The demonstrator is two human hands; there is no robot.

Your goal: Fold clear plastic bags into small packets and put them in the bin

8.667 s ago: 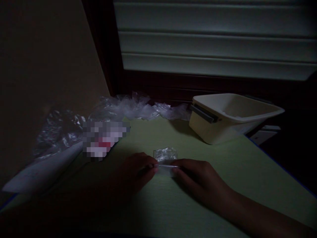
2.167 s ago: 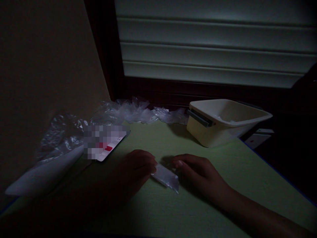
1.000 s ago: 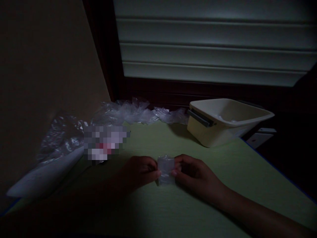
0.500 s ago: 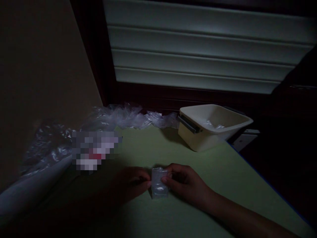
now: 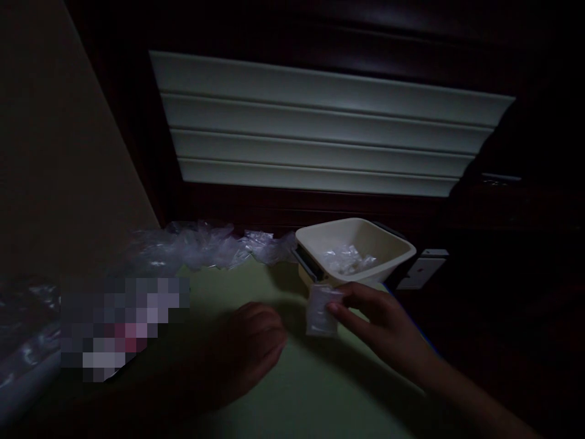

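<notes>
My right hand [image 5: 377, 311] pinches a small clear plastic packet [image 5: 321, 311] by its right edge, between thumb and fingers. The packet hangs above the table, just in front of a cream bin [image 5: 393, 256] with dark handles. Inside the bin lie several similar clear plastic pieces [image 5: 350, 259]. To the left of the packet and apart from it, my left hand [image 5: 256, 341] hovers low over the green tabletop [image 5: 283, 384] with its fingers curled in. What its fingers hold, if anything, is hidden in the dim light.
Crumpled clear plastic wrap [image 5: 205, 244] runs along the back and left edge of the table. A blurred-out item [image 5: 123, 323] lies at the left. Behind stands a slatted panel [image 5: 315, 128]. A white box [image 5: 423, 271] sits beyond the table's right edge.
My right hand has lifted the packet off the tabletop and carried it toward the bin. My left hand has come away from the packet, its fingers curling. The view has turned right.
</notes>
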